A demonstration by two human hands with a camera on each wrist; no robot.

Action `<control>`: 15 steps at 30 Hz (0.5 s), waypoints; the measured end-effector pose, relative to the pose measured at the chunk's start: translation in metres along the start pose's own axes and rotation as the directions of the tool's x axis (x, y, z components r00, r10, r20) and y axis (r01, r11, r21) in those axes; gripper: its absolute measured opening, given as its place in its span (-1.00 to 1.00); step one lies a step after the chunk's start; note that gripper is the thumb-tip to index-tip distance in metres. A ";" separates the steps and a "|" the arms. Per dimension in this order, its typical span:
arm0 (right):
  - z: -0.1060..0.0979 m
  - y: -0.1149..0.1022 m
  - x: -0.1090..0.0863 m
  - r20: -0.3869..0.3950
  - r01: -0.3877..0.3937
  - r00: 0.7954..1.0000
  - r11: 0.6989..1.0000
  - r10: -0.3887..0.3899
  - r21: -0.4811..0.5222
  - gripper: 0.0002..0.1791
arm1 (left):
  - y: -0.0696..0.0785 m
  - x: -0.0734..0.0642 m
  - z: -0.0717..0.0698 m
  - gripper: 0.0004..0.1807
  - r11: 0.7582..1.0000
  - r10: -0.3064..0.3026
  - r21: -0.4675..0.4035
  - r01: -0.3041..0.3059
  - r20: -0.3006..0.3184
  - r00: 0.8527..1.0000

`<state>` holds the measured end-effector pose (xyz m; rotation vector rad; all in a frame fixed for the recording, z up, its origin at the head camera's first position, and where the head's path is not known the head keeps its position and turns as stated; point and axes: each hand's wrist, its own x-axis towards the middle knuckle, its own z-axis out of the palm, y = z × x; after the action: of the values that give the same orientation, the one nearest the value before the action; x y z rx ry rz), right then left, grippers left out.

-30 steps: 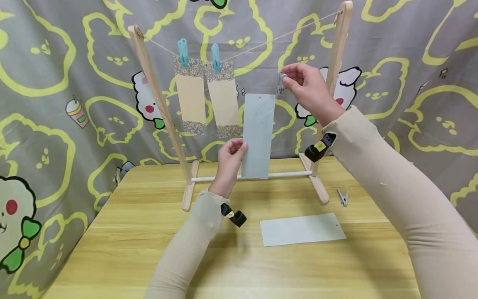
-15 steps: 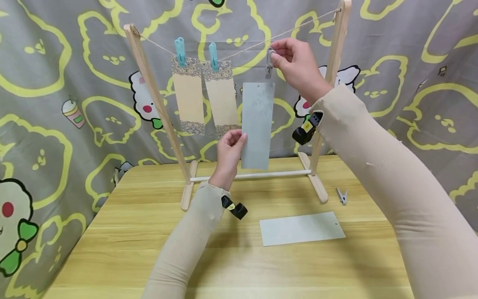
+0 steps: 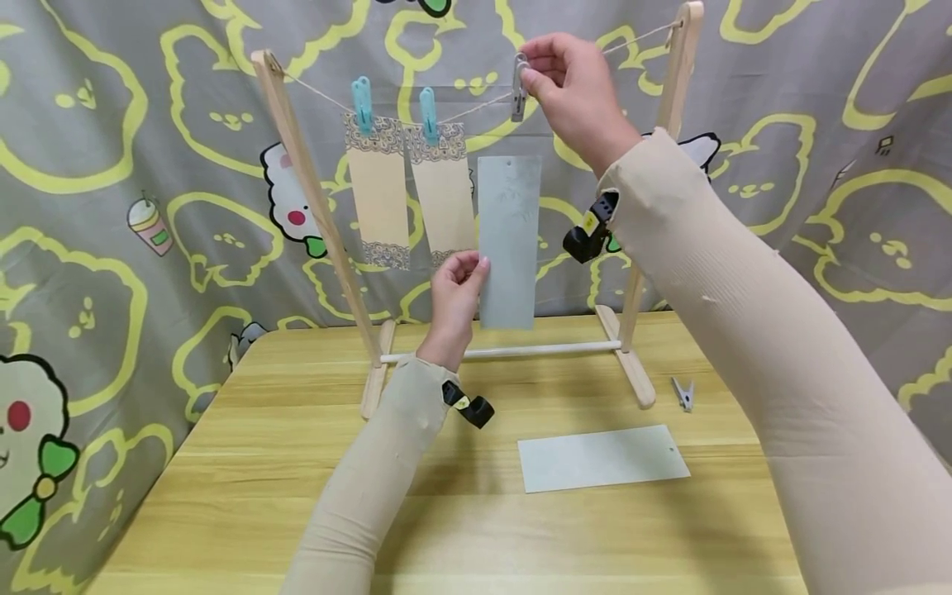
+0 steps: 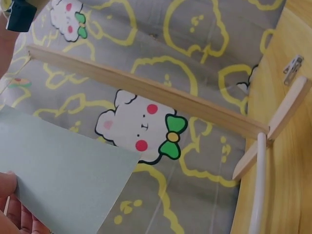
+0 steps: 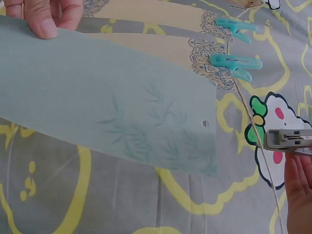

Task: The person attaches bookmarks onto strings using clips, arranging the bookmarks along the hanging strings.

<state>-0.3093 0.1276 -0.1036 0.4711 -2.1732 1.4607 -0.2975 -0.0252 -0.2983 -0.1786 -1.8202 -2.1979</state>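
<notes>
My left hand (image 3: 455,302) pinches the left edge of a pale blue-green bookmark (image 3: 508,240), held upright below the string (image 3: 483,106). In the right wrist view the bookmark (image 5: 161,107) shows a faint bamboo-leaf print and a small hole at its top end. Higher up, my right hand (image 3: 573,91) pinches a grey clothespin (image 3: 518,89) close to the string; the bookmark's top edge is apart from both. Two tan bookmarks with lace-patterned ends, a left one (image 3: 378,194) and a right one (image 3: 444,194), hang from the string by turquoise clothespins (image 3: 362,106).
A wooden stand (image 3: 673,74) carries the string between its posts, with a white rod (image 3: 543,350) low across it. On the table (image 3: 297,487) lie another pale bookmark (image 3: 602,459) and a second grey clothespin (image 3: 683,395). A patterned curtain (image 3: 89,273) hangs behind.
My right hand has moved up and left with the grey clothespin, up to the string. The left hand has raised the pale bookmark a little. The hanging bookmarks stay where they were.
</notes>
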 end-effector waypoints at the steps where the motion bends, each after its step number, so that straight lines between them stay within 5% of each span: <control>1: 0.001 -0.002 0.001 -0.004 0.002 1.000 1.000 -0.002 -0.007 -0.67 | 0.000 0.000 0.000 -0.84 1.000 -0.003 0.004 0.003 0.001 1.000; 15: 0.014 -0.011 0.021 -0.050 0.021 0.998 0.999 -0.024 -0.044 -0.66 | 0.002 0.007 0.001 -0.86 1.000 -0.018 0.011 0.018 -0.006 1.000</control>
<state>-0.3238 0.1097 -0.0878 0.4373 -2.1484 1.3956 -0.3042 -0.0251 -0.2946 -0.1541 -1.8369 -2.1976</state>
